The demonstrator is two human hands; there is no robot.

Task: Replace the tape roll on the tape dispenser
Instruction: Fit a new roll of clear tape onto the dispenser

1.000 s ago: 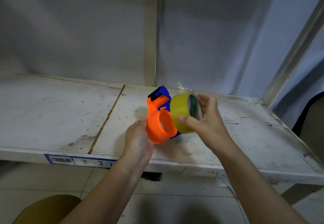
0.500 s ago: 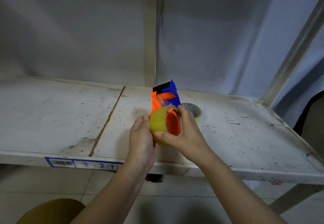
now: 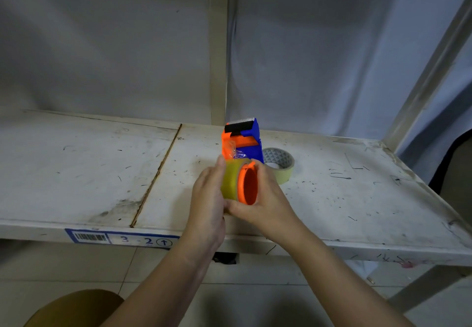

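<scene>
The orange and blue tape dispenser (image 3: 241,138) is held upright above the white shelf (image 3: 344,199), its black cutter end pointing away from me. A yellowish clear tape roll (image 3: 231,182) sits around the dispenser's orange hub (image 3: 249,186). My left hand (image 3: 208,199) presses flat against the roll's left side. My right hand (image 3: 265,199) wraps the roll and hub from the right and below. A crumpled loose end of tape sticks up near the dispenser's neck. A second roll (image 3: 279,164) with a patterned core lies flat on the shelf behind my right hand.
The shelf has a seam (image 3: 155,176) running front to back on the left and a barcode label (image 3: 120,237) on its front edge. A metal upright (image 3: 429,71) slants at the right. Grey sheeting hangs behind. Tiled floor lies below.
My right hand has pushed the yellowish roll onto the orange hub. The dispenser has turned upright and both hands have closed in around the roll.
</scene>
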